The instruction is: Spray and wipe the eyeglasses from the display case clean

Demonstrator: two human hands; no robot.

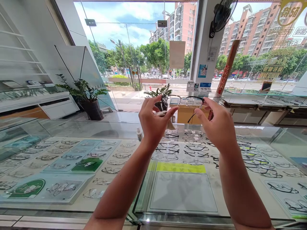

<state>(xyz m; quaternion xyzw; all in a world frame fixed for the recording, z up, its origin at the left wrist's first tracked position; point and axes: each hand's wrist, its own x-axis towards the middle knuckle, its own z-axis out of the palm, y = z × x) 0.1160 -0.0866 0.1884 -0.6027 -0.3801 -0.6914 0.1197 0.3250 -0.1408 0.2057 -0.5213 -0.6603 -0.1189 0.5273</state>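
Observation:
A pair of eyeglasses (pixel 194 102) with dark upper rims and clear lenses is held up in the air above the glass counter. My left hand (pixel 154 118) grips its left side between thumb and fingers. A light-coloured cloth (pixel 170 124) is tucked in that same hand and hangs below the palm. With thumb and fingers closed, my right hand (pixel 217 123) grips the frame's right end. One dark temple (pixel 191 118) points downward beneath the right lens.
The glass display counter (pixel 184 191) holds rows of eyeglasses (pixel 196 147) under its top. A small white bottle (pixel 139 134) stands on it, left of my hands. Beyond are a potted plant (pixel 92 108), a wall fan (pixel 222 16) and large windows onto a street.

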